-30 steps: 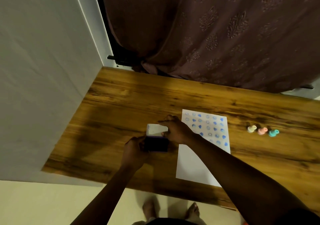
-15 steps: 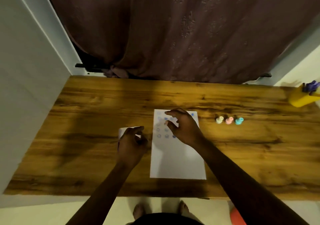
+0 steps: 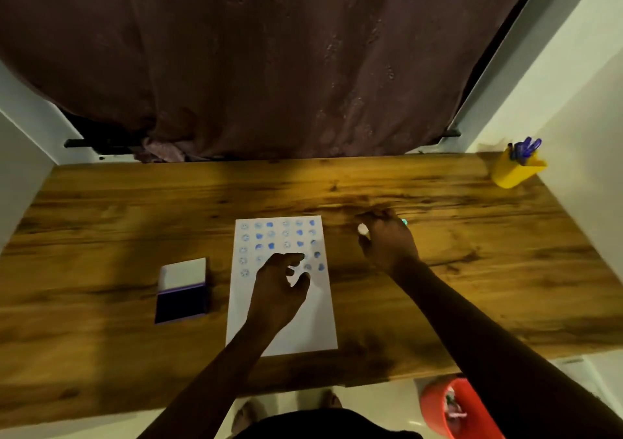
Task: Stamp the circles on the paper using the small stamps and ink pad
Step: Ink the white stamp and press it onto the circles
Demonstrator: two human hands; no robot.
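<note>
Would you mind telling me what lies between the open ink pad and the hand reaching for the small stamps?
In the head view, the paper lies between the ink pad and right hand, with the left hand over it.

The scene is dim and warm-toned, with the brightest patches on the white walls at the right and on the paper. Light falls from above and behind the person, casting a broad soft shadow across the left part of the table. The right hand is smeared by motion blur, and the stamped marks look soft. The left hand reads nearly black. Wide-angle distortion bows the table edges and walls outward; the curtain is murky.
</note>
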